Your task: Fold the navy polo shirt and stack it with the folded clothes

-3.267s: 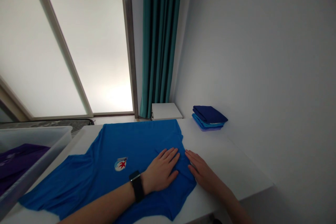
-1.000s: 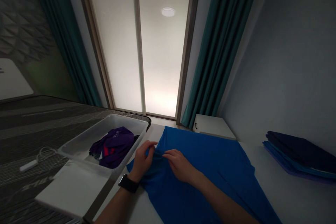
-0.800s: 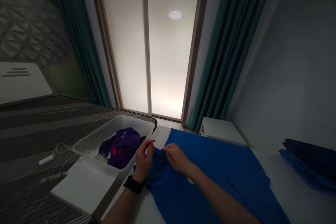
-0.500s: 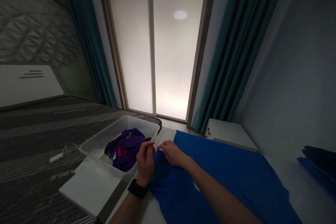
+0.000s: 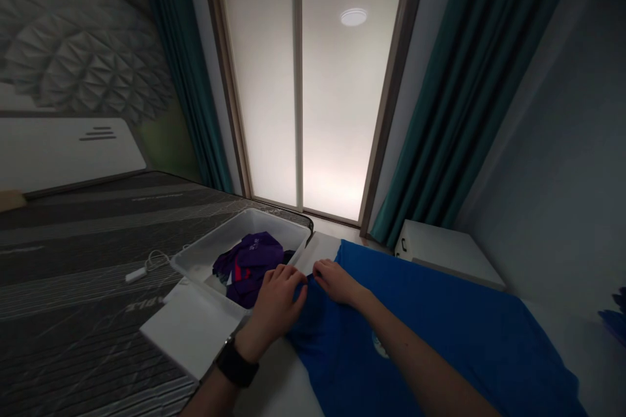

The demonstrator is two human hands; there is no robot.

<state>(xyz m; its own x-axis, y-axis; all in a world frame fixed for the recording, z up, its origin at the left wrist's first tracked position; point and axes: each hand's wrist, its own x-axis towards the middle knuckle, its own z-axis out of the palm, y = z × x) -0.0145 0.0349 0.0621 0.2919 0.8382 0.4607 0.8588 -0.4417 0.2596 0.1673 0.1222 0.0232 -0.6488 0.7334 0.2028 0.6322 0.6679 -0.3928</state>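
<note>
A blue T-shirt (image 5: 440,319) lies spread over a white surface, with a small pale round print partly behind my right forearm. My right hand (image 5: 337,281) is closed on its far left edge, fingers curled over the cloth. Close beside it, my left hand (image 5: 278,303), with a black watch on the wrist, pinches the same edge between thumb and fingers. Between the two hands a short stretch of the edge is raised, and the cloth below it bunches into folds.
Left of my hands, a translucent plastic bin (image 5: 193,260) holds crumpled purple clothing (image 5: 257,260). A white flat panel (image 5: 190,326) and a white power strip (image 5: 135,275) lie on the dark bed (image 5: 63,313). Beyond the shirt stands a white cabinet (image 5: 447,247). Dark blue clothing (image 5: 616,316) shows at the right edge.
My left hand has turned over from raised, loosely bent fingers to a palm-down grip on the shirt's edge. The whole view has shifted, so things appear further right.
</note>
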